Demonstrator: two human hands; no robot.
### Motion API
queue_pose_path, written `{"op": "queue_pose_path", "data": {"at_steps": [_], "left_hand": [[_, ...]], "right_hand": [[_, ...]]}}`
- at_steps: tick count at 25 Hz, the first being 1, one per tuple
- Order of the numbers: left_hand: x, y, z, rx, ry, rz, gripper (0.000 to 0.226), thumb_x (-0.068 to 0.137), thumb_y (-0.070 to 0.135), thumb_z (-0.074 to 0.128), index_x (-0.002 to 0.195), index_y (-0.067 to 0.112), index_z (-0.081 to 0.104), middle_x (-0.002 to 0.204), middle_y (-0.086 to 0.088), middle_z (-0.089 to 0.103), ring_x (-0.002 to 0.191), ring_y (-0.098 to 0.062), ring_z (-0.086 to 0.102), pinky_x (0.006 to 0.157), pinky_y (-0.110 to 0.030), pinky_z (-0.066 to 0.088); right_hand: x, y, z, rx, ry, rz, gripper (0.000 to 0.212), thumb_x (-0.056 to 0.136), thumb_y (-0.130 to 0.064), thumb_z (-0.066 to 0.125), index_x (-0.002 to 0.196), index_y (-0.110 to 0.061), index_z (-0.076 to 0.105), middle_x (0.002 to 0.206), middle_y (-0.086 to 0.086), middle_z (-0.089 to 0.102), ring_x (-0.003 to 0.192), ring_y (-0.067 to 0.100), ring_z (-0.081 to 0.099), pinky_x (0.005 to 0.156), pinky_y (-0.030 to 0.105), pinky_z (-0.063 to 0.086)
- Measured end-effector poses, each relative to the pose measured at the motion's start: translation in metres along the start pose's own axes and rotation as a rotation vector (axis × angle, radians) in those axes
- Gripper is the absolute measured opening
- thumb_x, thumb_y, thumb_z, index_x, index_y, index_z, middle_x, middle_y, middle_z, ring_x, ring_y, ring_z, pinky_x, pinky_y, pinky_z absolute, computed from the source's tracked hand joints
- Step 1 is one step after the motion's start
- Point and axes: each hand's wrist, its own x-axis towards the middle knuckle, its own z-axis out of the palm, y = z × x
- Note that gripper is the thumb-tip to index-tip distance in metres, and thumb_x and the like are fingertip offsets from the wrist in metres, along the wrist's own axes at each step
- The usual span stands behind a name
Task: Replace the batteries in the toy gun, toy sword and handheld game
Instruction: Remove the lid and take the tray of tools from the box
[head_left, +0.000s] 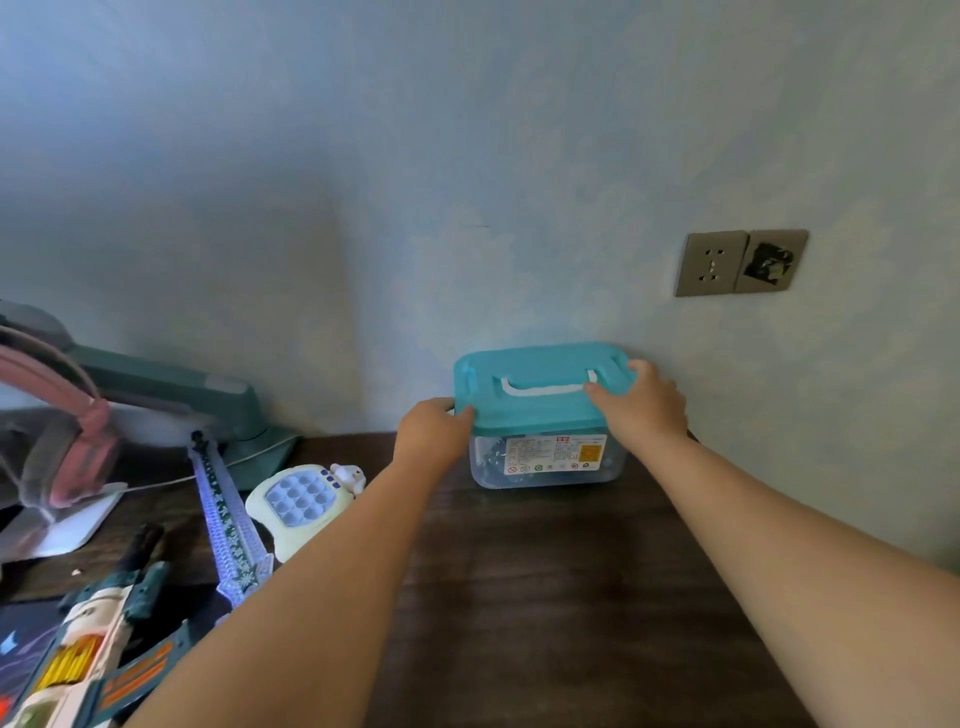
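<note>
- Gun (93, 654) is laid at the near left corner of the table (545, 597). Its near end is cut off by the frame, and its right side is covered by the left forearm.
- Sword (228, 519) is laid just beyond the gun, running away toward the wall (467, 182). Its near end is hidden under the same forearm.
- Game (298, 501) is set just right of the sword, with its near right edge overlapped by the forearm.
- Box (545, 462) is placed at the back of the table, right of the game and close against the wall. Its contents are blurred behind the clear sides, and the label print cannot be read.
- Lid (535, 410) is gripped at its left edge by the left hand (434, 431), with the thumb on top and the fingers hidden round the side.
- Right hand (647, 402) is curled over the lid's right end, with the thumb beside the white handle (540, 389).
- Bare tabletop is seen between the forearms, in front of the box.
- Headphones (67, 431), blurred and cut off by the frame, crowd the left side.
</note>
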Motion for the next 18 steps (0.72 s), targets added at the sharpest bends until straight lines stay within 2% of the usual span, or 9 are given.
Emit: {"op": "queue_pose_path", "data": {"at_steps": [2, 4, 6, 8, 10, 12, 14, 15, 18], "left_hand": [[-0.005, 0.002, -0.004, -0.078, 0.028, 0.002, 0.038, 0.097, 0.021, 0.054, 0.134, 0.016, 0.061, 0.122, -0.007, 0.069, 0.081, -0.016, 0.061, 0.07, -0.025, 0.044], [-0.012, 0.006, -0.009, -0.146, 0.064, 0.021, 0.04, 0.093, 0.013, 0.058, 0.133, 0.018, 0.063, 0.121, -0.008, 0.07, 0.094, -0.025, 0.067, 0.076, -0.029, 0.05], [-0.014, 0.006, -0.014, -0.171, 0.112, 0.018, 0.042, 0.089, 0.007, 0.06, 0.129, 0.018, 0.066, 0.119, -0.004, 0.071, 0.104, -0.024, 0.067, 0.084, -0.031, 0.052], [-0.014, 0.005, -0.021, -0.272, 0.17, -0.111, 0.04, 0.087, 0.006, 0.059, 0.125, 0.016, 0.068, 0.105, -0.002, 0.073, 0.096, -0.022, 0.068, 0.082, -0.031, 0.054], [-0.017, 0.004, -0.03, -0.662, 0.166, -0.328, 0.033, 0.095, 0.022, 0.056, 0.123, 0.007, 0.064, 0.097, -0.006, 0.07, 0.079, -0.023, 0.068, 0.069, -0.033, 0.056], [-0.021, 0.0, -0.04, -1.057, 0.074, -0.506, 0.06, 0.096, 0.057, 0.044, 0.126, 0.006, 0.055, 0.115, -0.011, 0.063, 0.081, -0.026, 0.067, 0.063, -0.036, 0.055], [-0.022, -0.01, -0.052, -1.202, 0.033, -0.595, 0.091, 0.077, 0.083, 0.045, 0.129, 0.008, 0.05, 0.126, -0.015, 0.058, 0.096, -0.034, 0.066, 0.068, -0.044, 0.059], [-0.023, -0.016, -0.061, -1.237, 0.03, -0.613, 0.103, 0.066, 0.089, 0.05, 0.13, 0.008, 0.05, 0.127, -0.017, 0.056, 0.1, -0.038, 0.065, 0.07, -0.05, 0.06], [-0.026, -0.028, -0.084, -1.351, -0.007, -0.639, 0.115, 0.049, 0.084, 0.071, 0.134, 0.009, 0.049, 0.13, -0.023, 0.053, 0.104, -0.048, 0.062, 0.074, -0.061, 0.057]], "right_hand": [[0.0, -0.001, -0.003, 0.142, 0.015, -0.046, 0.063, 0.085, -0.042, 0.066, 0.137, -0.017, 0.039, 0.125, 0.01, 0.044, 0.11, 0.027, 0.053, 0.075, 0.029, 0.042], [-0.002, -0.003, -0.009, 0.205, 0.059, -0.116, 0.068, 0.083, -0.037, 0.07, 0.138, -0.018, 0.037, 0.129, 0.009, 0.04, 0.113, 0.027, 0.052, 0.083, 0.033, 0.044], [-0.006, -0.01, -0.019, 0.27, 0.124, -0.181, 0.079, 0.077, -0.033, 0.076, 0.142, -0.02, 0.032, 0.135, 0.007, 0.037, 0.116, 0.023, 0.049, 0.092, 0.034, 0.043], [-0.014, -0.022, -0.03, 0.354, 0.122, -0.239, 0.09, 0.073, -0.028, 0.081, 0.144, -0.019, 0.026, 0.135, 0.004, 0.032, 0.11, 0.012, 0.043, 0.091, 0.028, 0.041], [-0.024, -0.036, -0.033, 0.381, 0.079, -0.294, 0.084, 0.072, -0.023, 0.081, 0.14, -0.014, 0.032, 0.126, 0.002, 0.031, 0.102, 0.009, 0.041, 0.089, 0.025, 0.041], [-0.036, -0.046, -0.028, 0.386, 0.011, -0.354, 0.062, 0.075, -0.019, 0.078, 0.126, -0.014, 0.043, 0.112, -0.003, 0.037, 0.095, 0.012, 0.046, 0.082, 0.025, 0.044], [-0.047, -0.051, -0.018, 0.419, -0.123, -0.398, 0.046, 0.079, -0.017, 0.074, 0.113, -0.02, 0.043, 0.097, -0.009, 0.048, 0.087, 0.011, 0.052, 0.068, 0.024, 0.045], [-0.052, -0.052, -0.013, 0.405, -0.191, -0.427, 0.04, 0.081, -0.018, 0.071, 0.109, -0.021, 0.042, 0.092, -0.011, 0.051, 0.083, 0.011, 0.054, 0.064, 0.025, 0.044], [-0.064, -0.058, 0.004, 0.179, -0.285, -0.588, 0.025, 0.087, -0.021, 0.064, 0.104, -0.019, 0.046, 0.092, -0.002, 0.058, 0.081, 0.018, 0.055, 0.064, 0.032, 0.042]]}}
